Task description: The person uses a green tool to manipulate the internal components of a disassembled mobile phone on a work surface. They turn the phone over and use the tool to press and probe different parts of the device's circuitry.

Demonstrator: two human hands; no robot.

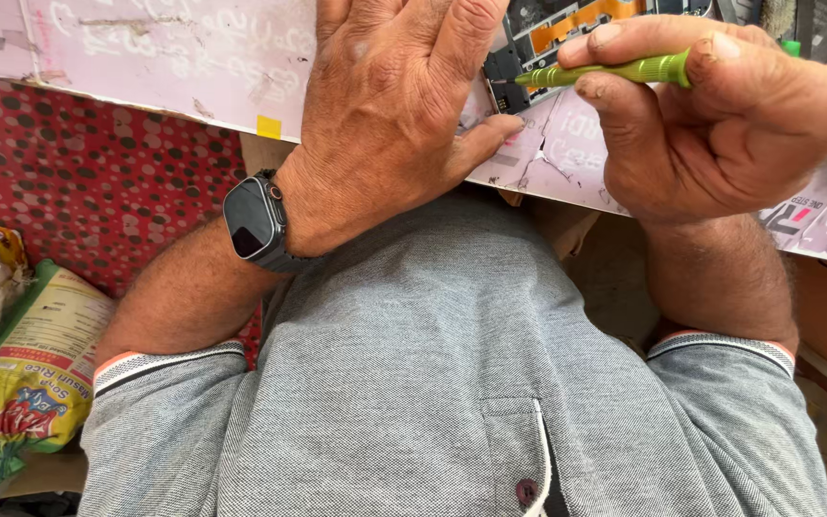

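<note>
Green screwdriver [614, 72] lies pinched in the right hand [720, 115], its tip aimed at an opened phone [567, 29] with exposed circuitry at the far edge of the desk [193, 57]. The left hand [385, 105] presses flat, fingers spread, beside the phone, a dark smartwatch [253, 222] on its wrist. The desk's pale pink top is scuffed and cracked. Below its edge hangs red cloth with dark dots [78, 172]; a yellow-green sack [35, 373] sits lower left.

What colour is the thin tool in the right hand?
The tool in the right hand is bright green, seen in the head view.
</note>
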